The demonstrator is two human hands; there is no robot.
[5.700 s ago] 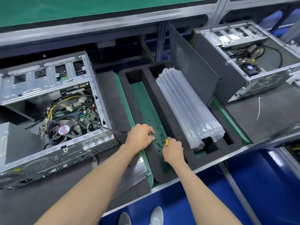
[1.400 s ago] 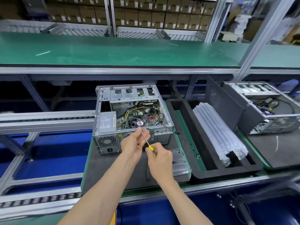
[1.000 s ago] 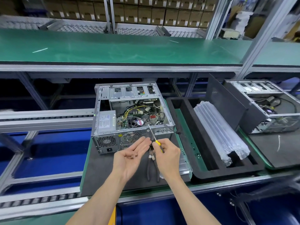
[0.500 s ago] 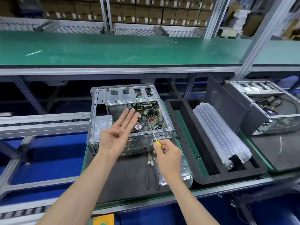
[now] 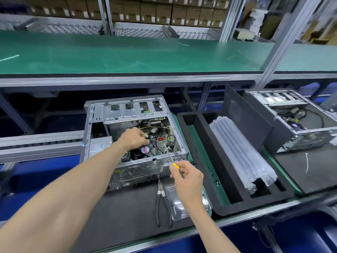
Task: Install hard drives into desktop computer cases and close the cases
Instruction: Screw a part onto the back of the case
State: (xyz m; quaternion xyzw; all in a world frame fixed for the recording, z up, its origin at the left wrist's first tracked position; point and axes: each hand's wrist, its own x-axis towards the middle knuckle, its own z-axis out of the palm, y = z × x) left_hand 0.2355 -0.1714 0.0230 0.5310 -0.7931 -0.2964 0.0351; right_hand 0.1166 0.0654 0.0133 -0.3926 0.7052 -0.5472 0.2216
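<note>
On the bench (image 5: pixel 127 212) in front of us lies an open computer case (image 5: pixel 135 139), its side off and its wiring and fan showing. Our left hand (image 5: pixel 134 137) reaches down inside it, fingers curled among the cables just above the fan (image 5: pixel 145 149); whether they pinch anything we cannot tell. Our right hand (image 5: pixel 187 177) grips a yellow-handled screwdriver (image 5: pixel 170 157), whose shaft points up into the case. Just beside that hand lie pliers (image 5: pixel 162 199) and a clear plastic tray (image 5: pixel 182 207). To the right sits a black foam tray (image 5: pixel 206 161) carrying air-cushion packing (image 5: pixel 240 154), and farther right a second open case (image 5: pixel 299 123).
</note>
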